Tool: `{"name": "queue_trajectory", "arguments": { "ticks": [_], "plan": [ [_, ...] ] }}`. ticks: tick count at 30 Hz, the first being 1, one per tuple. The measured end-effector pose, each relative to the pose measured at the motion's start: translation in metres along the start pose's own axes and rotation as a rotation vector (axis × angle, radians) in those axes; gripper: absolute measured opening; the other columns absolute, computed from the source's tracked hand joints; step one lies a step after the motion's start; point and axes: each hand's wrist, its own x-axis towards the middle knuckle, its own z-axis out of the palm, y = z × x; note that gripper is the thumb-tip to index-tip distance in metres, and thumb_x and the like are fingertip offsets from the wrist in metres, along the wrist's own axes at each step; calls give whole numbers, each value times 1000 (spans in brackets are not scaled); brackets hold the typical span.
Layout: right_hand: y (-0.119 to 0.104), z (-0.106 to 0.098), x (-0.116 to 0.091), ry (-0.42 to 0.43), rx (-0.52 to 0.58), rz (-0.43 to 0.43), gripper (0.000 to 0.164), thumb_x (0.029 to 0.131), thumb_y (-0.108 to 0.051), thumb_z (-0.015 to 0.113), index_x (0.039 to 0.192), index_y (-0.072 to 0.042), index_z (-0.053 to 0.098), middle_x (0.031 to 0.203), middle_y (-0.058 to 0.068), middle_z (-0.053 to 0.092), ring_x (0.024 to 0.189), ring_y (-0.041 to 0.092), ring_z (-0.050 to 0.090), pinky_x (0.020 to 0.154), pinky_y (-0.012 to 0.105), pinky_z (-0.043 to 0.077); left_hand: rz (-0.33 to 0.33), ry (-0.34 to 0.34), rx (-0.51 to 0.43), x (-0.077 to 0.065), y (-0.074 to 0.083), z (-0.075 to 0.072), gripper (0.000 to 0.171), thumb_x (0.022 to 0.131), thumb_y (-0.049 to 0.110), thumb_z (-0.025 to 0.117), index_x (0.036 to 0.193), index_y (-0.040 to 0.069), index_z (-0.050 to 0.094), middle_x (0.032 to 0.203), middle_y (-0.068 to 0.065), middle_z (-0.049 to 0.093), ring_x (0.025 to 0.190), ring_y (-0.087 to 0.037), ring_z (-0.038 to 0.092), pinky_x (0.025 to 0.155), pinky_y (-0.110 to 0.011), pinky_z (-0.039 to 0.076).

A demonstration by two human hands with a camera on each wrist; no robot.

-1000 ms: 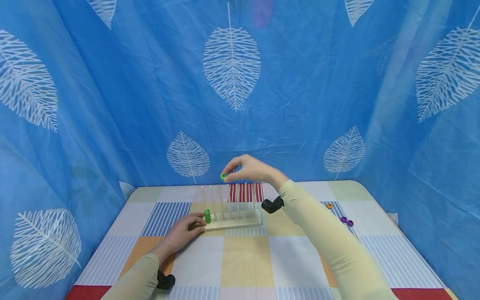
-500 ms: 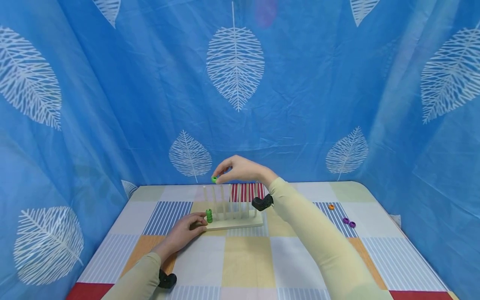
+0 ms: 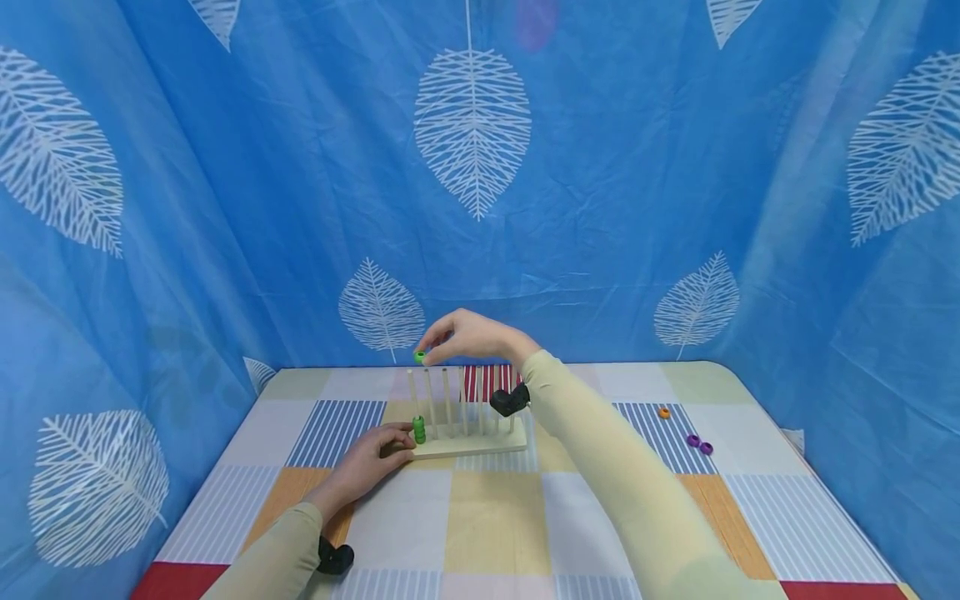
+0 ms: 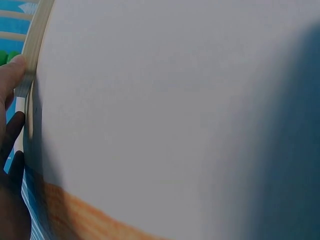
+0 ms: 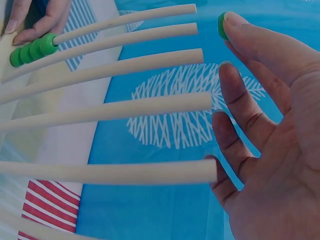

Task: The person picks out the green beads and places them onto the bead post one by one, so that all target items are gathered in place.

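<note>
My right hand (image 3: 468, 335) pinches a green bead (image 3: 420, 357) between thumb and fingertips, just above the leftmost peg of a wooden peg stand (image 3: 472, 445). In the right wrist view the same green bead (image 5: 223, 26) sits a little beyond that peg's tip, and the other fingers are spread apart. Several green beads (image 3: 419, 430) are stacked at the foot of the leftmost peg. My left hand (image 3: 375, 460) holds the left end of the stand's base, thumb in front. The left wrist view catches only its thumb and fingers (image 4: 11, 75) at the base's end.
On the right of the table lie an orange bead (image 3: 664, 412) and two purple beads (image 3: 699, 444). The other upright pegs (image 3: 447, 400) carry no beads. A blue leaf-print curtain (image 3: 600, 208) hangs behind and at both sides. The table has a patchwork cloth (image 3: 495, 525).
My right hand has moved left with the green bead, from over the middle pegs to the leftmost peg. The left hand stays at the base, and the view has shifted slightly.
</note>
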Motion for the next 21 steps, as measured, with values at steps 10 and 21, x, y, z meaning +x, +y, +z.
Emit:
{"name": "queue_trajectory", "arguments": {
  "ticks": [10, 21],
  "plan": [
    [-3, 7, 9, -17, -25, -7, 25, 95, -30, 75, 119, -23, 76, 116, -7, 70, 101, 15, 65, 85, 33, 56, 10, 1, 5, -1, -1, -1, 9, 94, 20, 77, 99, 27, 74, 142, -2, 60, 137, -32, 50, 115, -55, 37],
    [-6, 12, 12, -36, -24, -13, 25, 95, -28, 75, 120, -20, 76, 112, -5, 70, 101, 24, 65, 87, 43, 56, -2, -6, -2, -1, 2, -2, 9, 95, 19, 76, 99, 28, 74, 142, -1, 61, 136, -32, 51, 114, -55, 37]
  ]
}}
